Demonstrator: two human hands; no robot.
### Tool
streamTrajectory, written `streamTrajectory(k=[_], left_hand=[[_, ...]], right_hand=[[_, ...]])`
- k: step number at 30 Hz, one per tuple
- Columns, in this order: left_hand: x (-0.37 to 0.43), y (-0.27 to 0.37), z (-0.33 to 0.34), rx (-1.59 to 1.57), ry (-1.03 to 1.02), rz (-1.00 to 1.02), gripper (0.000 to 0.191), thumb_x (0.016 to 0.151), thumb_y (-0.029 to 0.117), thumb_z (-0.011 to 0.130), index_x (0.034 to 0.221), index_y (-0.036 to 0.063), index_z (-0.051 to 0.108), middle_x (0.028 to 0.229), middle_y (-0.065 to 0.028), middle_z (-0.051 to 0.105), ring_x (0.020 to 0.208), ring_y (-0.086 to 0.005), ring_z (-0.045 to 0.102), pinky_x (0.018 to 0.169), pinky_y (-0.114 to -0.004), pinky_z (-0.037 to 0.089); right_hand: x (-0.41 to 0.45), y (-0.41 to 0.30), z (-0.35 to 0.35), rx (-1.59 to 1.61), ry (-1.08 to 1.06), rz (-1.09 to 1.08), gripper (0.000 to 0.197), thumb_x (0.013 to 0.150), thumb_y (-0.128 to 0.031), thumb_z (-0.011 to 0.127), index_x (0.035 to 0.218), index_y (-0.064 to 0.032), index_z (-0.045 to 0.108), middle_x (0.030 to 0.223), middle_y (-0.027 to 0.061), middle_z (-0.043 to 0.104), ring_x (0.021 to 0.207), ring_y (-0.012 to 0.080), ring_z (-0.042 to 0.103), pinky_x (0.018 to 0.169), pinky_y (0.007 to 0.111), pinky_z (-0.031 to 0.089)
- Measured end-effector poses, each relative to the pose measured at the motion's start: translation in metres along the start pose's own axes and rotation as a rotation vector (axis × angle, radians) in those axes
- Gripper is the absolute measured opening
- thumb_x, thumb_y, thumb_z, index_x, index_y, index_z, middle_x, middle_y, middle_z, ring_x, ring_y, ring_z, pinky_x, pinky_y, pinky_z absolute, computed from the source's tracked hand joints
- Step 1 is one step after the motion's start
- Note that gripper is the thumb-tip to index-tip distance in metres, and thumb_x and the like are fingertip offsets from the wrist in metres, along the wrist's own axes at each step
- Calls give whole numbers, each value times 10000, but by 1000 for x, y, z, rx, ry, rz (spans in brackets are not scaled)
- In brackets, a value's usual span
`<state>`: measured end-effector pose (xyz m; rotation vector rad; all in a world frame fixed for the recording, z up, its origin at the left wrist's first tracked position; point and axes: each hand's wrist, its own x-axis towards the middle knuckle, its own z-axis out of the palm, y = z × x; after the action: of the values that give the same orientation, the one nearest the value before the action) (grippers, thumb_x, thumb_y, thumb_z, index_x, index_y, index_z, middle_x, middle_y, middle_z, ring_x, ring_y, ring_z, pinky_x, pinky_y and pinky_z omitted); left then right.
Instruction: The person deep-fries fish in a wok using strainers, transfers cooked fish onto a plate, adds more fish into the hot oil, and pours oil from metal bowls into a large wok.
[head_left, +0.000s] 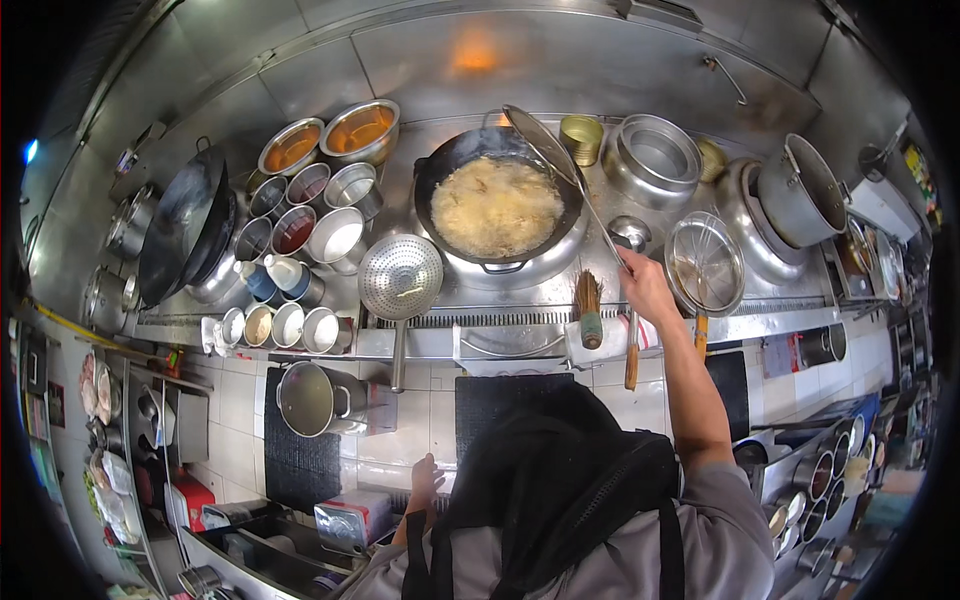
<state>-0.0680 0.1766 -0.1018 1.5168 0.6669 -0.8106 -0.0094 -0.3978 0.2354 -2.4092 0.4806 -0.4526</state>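
My right hand (645, 281) grips the long thin handle of a round metal skimmer (540, 142). Its head is tilted up over the right rim of a black wok (424, 195), where pale food bubbles in frothy oil (499, 206). Below that hand, a ladle (630, 232) lies with its wooden handle over the front edge of the range. To its left rests a bamboo wok brush (589, 311) with a green-wrapped grip. Down by my side hangs my left hand (426, 480), holding nothing, fingers slightly apart, over the floor.
A perforated strainer (401, 277) sits left of the wok, a wire-mesh strainer (703, 262) to the right. Metal seasoning containers (337, 236) and two bowls of orange liquid (361, 129) stand at left. A tall pot (307, 397) is behind the range edge; another wok (184, 217) leans far left.
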Motion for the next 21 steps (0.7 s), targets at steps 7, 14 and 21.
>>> streamTrajectory(k=[7,14,21], left_hand=[[12,32,1,50,-15,21,654,951,510,628,1357,24,465,1145,-105,528,921,-237,587,770,-404,513],[15,57,1,166,-15,-8,693,943,527,638,1392,36,444,1183,-122,538,965,-250,613,779,-414,526],[16,74,1,245,-50,3,662,922,553,670,1328,67,477,1053,-65,550,864,-204,633,692,-368,530]], right_hand=[[-5,5,30,267,39,174,463,889,-104,609,1337,11,587,950,222,704,824,315,684,770,398,524],[-21,0,40,808,14,340,490,925,-106,603,1397,13,547,716,21,576,489,81,490,419,272,370],[-34,10,40,848,11,355,455,966,-100,573,1406,8,530,712,8,560,494,77,480,418,265,364]])
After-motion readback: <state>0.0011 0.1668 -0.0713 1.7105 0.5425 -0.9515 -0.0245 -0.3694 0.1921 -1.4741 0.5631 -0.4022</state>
